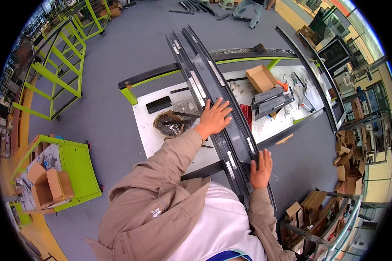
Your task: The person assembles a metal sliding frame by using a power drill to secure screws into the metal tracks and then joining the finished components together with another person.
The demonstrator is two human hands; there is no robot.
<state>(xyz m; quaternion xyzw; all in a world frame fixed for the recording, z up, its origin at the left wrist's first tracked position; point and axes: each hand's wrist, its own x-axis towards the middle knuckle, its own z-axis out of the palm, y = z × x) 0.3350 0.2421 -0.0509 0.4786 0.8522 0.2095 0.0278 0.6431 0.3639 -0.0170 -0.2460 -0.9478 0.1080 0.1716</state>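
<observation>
Long black metal rails [237, 130] with white labels lie side by side across a black and green frame [157, 73]. My left hand [214, 118] rests on them palm down, fingers spread. At their near right edge is my right hand [261, 169], its fingers stretched out and holding nothing; whether it touches the edge is hard to tell. Beneath the rails, a white board [141, 130] bears a short black plate [158, 105], a bag of small parts [167, 126], an opened cardboard box [261, 78] and stacked dark grey pieces [272, 103].
Green metal frames [56, 80] stand at the far left. Nearer, a green cart [76, 169] carries a cardboard box [50, 185]. A rack of boxes [318, 213] stands at lower right. Far off, a person [253, 13] is by black bars [198, 6] on the floor.
</observation>
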